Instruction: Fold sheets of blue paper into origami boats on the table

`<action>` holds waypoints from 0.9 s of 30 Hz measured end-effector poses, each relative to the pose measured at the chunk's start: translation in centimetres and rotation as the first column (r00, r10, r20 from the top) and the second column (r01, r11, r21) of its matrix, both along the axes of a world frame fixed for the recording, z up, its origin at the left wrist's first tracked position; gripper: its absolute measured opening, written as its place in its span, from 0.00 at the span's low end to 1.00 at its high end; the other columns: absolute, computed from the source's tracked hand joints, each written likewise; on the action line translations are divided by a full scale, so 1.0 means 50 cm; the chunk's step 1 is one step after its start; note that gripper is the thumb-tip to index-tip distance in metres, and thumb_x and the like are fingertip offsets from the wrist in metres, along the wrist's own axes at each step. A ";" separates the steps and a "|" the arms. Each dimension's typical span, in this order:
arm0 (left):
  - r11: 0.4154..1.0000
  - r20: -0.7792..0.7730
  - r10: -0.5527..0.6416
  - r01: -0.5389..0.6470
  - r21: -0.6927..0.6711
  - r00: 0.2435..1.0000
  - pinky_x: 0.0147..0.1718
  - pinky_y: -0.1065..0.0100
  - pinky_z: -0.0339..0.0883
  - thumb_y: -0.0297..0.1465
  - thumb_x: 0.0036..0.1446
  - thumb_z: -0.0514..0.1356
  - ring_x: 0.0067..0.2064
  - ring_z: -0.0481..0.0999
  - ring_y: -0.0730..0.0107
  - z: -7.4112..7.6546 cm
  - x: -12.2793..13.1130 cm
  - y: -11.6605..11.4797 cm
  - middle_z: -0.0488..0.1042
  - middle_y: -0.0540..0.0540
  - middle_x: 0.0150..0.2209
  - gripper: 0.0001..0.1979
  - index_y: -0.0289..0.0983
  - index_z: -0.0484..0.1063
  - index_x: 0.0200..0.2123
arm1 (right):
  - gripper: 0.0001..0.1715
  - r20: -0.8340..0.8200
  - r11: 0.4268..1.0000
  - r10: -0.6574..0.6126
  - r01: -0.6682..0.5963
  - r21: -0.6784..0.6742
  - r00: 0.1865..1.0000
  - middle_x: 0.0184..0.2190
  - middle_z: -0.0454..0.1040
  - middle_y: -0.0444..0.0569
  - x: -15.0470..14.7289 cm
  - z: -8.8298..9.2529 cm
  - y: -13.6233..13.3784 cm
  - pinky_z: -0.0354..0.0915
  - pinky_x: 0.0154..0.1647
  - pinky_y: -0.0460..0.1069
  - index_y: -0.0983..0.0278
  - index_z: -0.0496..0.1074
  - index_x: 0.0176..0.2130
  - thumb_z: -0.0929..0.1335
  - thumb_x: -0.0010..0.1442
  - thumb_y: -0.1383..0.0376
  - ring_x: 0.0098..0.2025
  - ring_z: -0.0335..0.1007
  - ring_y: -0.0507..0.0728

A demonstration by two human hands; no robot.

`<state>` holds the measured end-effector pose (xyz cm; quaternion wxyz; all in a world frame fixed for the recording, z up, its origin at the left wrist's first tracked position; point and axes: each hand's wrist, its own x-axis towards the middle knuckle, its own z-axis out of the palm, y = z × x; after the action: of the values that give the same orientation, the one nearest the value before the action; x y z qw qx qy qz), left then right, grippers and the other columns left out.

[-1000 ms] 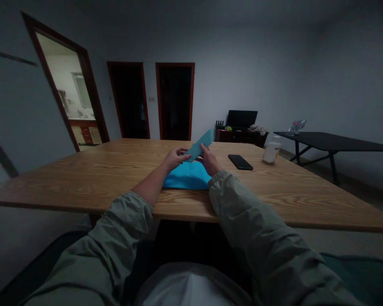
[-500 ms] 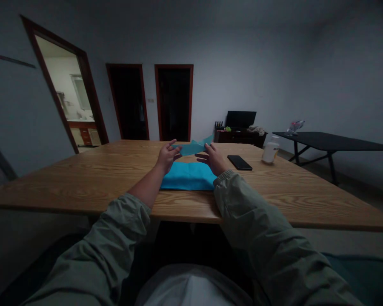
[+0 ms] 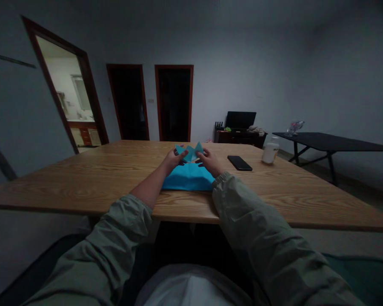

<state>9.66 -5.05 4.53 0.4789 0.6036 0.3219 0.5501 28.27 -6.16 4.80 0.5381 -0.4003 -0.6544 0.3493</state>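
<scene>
A piece of folded light-blue paper (image 3: pixel 190 154) with pointed corners is held up between both hands. My left hand (image 3: pixel 175 158) grips its left part, the thumb lying across the near face. On the other side my right hand (image 3: pixel 208 160) pinches the right part between thumb and fingers. Below them a brighter blue sheet (image 3: pixel 188 177) lies flat on the wooden table near its front edge. The hands hide parts of the folded paper, so its full shape cannot be made out.
On the wooden table (image 3: pixel 115 174), a black phone (image 3: pixel 239 162) lies right of my right hand, and a white bottle (image 3: pixel 270 151) stands farther right. Beyond are a black table (image 3: pixel 335 142) and a low cabinet (image 3: pixel 239 137) bearing a dark screen (image 3: pixel 241 119).
Both hands have come closer together. The folded paper, stretched out wide before, is now bunched, with pointed corners standing up on the left and right.
</scene>
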 end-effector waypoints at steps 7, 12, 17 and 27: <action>0.990 0.260 -0.120 0.136 -0.042 0.958 0.39 0.64 0.71 0.46 0.51 0.65 0.39 0.78 0.63 -0.003 -0.004 0.013 0.77 0.41 0.37 0.24 0.32 0.71 0.43 | 0.23 -0.107 0.997 -0.067 0.071 0.034 0.992 0.34 0.74 0.49 0.006 0.003 -0.001 0.67 0.22 0.44 0.64 0.70 0.40 0.67 0.57 0.48 0.28 0.74 0.53; 0.995 0.214 -0.096 0.092 0.024 0.972 0.43 0.61 0.71 0.38 0.45 0.70 0.41 0.77 0.63 0.001 0.004 0.002 0.77 0.40 0.39 0.24 0.31 0.72 0.42 | 0.26 -0.132 1.000 -0.008 0.008 0.001 0.991 0.34 0.74 0.49 0.002 0.008 -0.012 0.68 0.24 0.45 0.64 0.70 0.40 0.68 0.55 0.45 0.28 0.73 0.52; 0.998 0.312 -0.004 -0.017 0.065 0.950 0.44 0.58 0.71 0.35 0.40 0.73 0.39 0.78 0.65 0.004 0.003 0.007 0.77 0.43 0.39 0.28 0.33 0.69 0.45 | 0.24 -0.102 0.998 0.069 -0.067 0.020 0.992 0.30 0.74 0.48 0.001 0.006 -0.015 0.69 0.26 0.45 0.65 0.72 0.40 0.71 0.53 0.49 0.28 0.71 0.51; 0.997 0.148 -0.067 0.062 0.035 0.987 0.40 0.63 0.71 0.37 0.42 0.72 0.38 0.78 0.66 -0.013 -0.003 0.023 0.78 0.43 0.39 0.26 0.35 0.71 0.45 | 0.22 -0.292 0.993 0.107 -0.119 -0.022 0.950 0.25 0.69 0.42 0.000 0.005 -0.010 0.70 0.30 0.46 0.64 0.72 0.34 0.75 0.45 0.51 0.28 0.68 0.50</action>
<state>9.52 -3.92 3.87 0.5098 0.5782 0.2571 0.5828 28.27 -6.66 5.06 0.5996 -0.3170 -0.5830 0.4474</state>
